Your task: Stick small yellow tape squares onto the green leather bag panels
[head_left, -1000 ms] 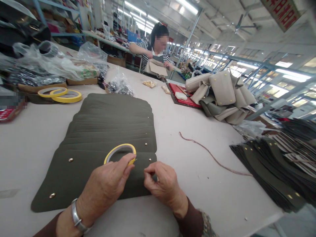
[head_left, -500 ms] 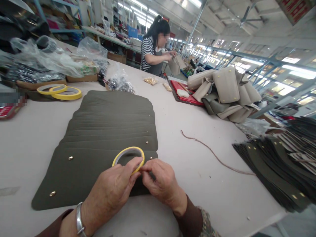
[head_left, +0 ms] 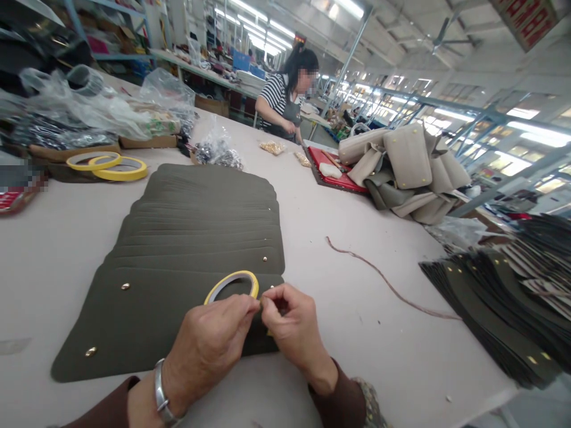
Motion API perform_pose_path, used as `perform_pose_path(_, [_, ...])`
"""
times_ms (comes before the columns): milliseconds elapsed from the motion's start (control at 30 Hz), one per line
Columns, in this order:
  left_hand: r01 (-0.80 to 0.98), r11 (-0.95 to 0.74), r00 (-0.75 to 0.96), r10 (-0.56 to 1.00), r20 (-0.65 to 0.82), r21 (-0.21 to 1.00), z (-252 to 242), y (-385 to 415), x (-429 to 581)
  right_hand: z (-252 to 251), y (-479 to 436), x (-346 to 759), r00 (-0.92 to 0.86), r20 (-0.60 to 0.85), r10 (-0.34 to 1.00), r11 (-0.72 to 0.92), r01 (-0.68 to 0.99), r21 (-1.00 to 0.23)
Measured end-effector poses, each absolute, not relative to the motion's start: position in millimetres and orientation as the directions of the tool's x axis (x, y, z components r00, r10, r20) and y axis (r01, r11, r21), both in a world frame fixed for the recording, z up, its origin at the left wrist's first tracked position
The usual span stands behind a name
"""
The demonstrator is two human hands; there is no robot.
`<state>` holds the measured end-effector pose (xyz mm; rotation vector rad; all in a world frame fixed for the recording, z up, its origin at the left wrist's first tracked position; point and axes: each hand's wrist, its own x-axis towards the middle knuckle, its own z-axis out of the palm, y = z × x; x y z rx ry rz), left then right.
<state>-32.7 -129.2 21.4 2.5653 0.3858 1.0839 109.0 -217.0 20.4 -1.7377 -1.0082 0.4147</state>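
Observation:
My left hand is closed on a roll of yellow tape, which is tilted up above the dark green panels. Close beside it, my right hand pinches at the tape's edge with thumb and forefinger. A bit of yellow tape shows under the right fingers; most of it is hidden. Beneath both hands lies an overlapping stack of dark green panels with rounded corners. Gold studs sit on the nearest panel.
Two more tape rolls lie at the left by plastic bags. A brown cord curves across the table. Beige bag pieces are heaped behind, and dark strips are stacked at right. A co-worker stands across the table.
The tape roll has dipped slightly, and my left fingers have shifted along it. My right hand has turned a little, with yellow tape now showing beneath it. The co-worker's hands have lowered.

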Motion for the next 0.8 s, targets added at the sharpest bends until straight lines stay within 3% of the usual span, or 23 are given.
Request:
perform_pose_path(133, [0.169,-0.935,0.708,0.335,0.621,0.311,19,-130,-34,12,-217,140,0.654,-0.132,0.745,-0.225,0.059,-0.973])
perform_pose_path(267, [0.271,-0.95,0.859,0.311,0.407,0.155,8,-120,-36,5,-216,156,0.58,-0.251,0.775,-0.271,-0.054,-0.961])
perform_pose_path(500, [0.281,-0.953,0.911,0.302,0.282,0.111,0,-118,-32,2,-210,145,0.56,-0.138,0.817,-0.334,0.265,-0.904])
perform_pose_path(700, [0.296,-0.946,0.917,0.321,0.238,0.136,1,-118,-30,8,-205,136,0.498,0.119,0.859,-0.288,0.663,-0.691])
perform_pose_path(800, [0.294,-0.946,0.921,0.319,0.225,0.137,1,-118,-31,7,-204,135,0.459,0.168,0.872,-0.274,0.744,-0.61])
